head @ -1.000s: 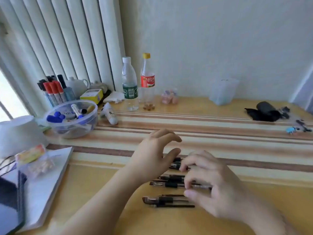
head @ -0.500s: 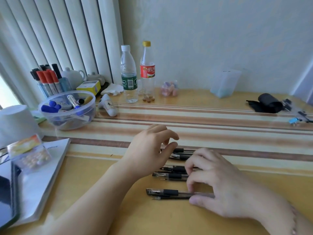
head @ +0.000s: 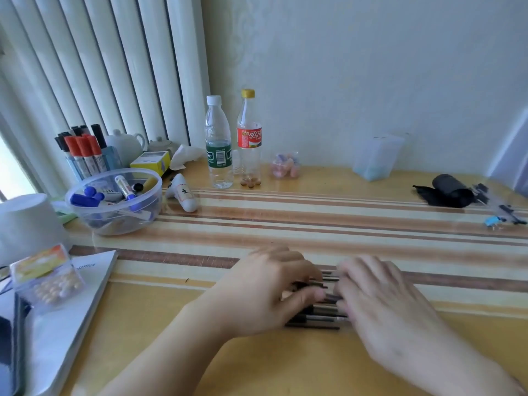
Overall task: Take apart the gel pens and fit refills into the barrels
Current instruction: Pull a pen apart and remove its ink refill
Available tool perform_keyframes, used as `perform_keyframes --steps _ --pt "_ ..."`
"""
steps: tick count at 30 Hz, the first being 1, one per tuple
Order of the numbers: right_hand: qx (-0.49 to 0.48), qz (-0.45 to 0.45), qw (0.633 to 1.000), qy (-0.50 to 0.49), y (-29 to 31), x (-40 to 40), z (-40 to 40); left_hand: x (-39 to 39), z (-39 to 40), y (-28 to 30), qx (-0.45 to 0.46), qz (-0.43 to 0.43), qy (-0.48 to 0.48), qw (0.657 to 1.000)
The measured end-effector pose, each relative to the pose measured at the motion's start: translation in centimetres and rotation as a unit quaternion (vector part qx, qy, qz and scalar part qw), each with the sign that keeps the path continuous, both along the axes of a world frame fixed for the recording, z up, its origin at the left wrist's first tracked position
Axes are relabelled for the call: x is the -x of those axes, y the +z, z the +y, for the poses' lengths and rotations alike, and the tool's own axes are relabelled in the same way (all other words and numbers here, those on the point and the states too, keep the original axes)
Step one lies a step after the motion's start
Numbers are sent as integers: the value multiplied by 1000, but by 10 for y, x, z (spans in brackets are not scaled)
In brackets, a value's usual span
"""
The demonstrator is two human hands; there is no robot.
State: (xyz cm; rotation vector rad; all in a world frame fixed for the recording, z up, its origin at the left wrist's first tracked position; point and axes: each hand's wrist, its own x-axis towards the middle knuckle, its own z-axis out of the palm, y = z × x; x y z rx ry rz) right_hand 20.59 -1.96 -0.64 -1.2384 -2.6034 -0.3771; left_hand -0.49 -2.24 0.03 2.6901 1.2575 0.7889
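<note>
Several black gel pens (head: 320,318) lie side by side in a loose bunch on the yellow table (head: 257,364), near its front middle. My left hand (head: 265,290) curls over the left ends of the pens, thumb and fingers closing on them. My right hand (head: 380,298) lies palm down over their right ends with the fingers spread. Both hands are blurred and hide most of the bunch; only the middle stretch of the pens shows between them.
A clear bowl of markers (head: 114,201) and a cup of markers (head: 83,155) stand at the left, with a white cup (head: 25,224), a booklet (head: 71,307) and a bead packet (head: 48,281). Two bottles (head: 218,144) stand at the back. A black pouch (head: 448,192) lies far right.
Both hands have dropped onto the pens and drawn closer together. The spread-out pens have been pushed into a tighter bunch between them.
</note>
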Motion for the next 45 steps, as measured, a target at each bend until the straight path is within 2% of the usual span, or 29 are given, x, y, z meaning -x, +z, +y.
perform_keyframes --steps 2,4,9,11,13,15,17,18,19,21,22,23,24,26,27,34,40,45 --pt "24 41 999 -27 8 -3 4 -4 0 -3 -45 41 16 998" --pt "54 55 996 -34 12 -2 4 -3 2 -4 -66 27 32 997" --pt "160 106 981 -20 5 -16 14 7 7 -3 -79 36 63 994" --pt "158 119 980 -18 3 -20 16 9 8 -3 -79 35 73 994" --pt "159 131 978 -36 4 -29 22 14 10 -1 -82 7 97 992" --pt "144 163 971 -96 10 -40 28 22 14 1 -86 -54 137 985" --pt "108 238 956 -135 14 -53 36 25 14 2 -69 -119 166 977" --pt "110 297 940 -131 14 -56 38 23 13 2 -50 -131 165 976" --pt "146 374 908 -119 17 -54 36 18 11 1 -30 -126 149 980" --pt "289 519 801 -75 23 -42 30 3 5 -4 -5 -93 103 990" --pt "338 555 758 -52 22 -36 29 -3 3 -6 1 -85 83 993" --pt "348 562 749 -44 20 -30 28 -7 2 -8 8 -90 71 993" --pt "323 562 760 -42 17 -26 26 -9 2 -9 18 -108 67 992" --pt "238 528 814 -54 16 -21 25 -8 4 -8 36 -150 72 985" --pt "226 518 823 -61 14 -21 25 -7 4 -8 39 -160 73 984" --pt "284 472 831 -82 7 -13 24 -9 8 -14 -15 -50 77 996" --pt "304 414 856 -60 4 -19 26 -6 9 -11 1 -34 53 998" --pt "270 426 861 -63 5 -25 31 -1 10 -9 -1 -58 76 995"
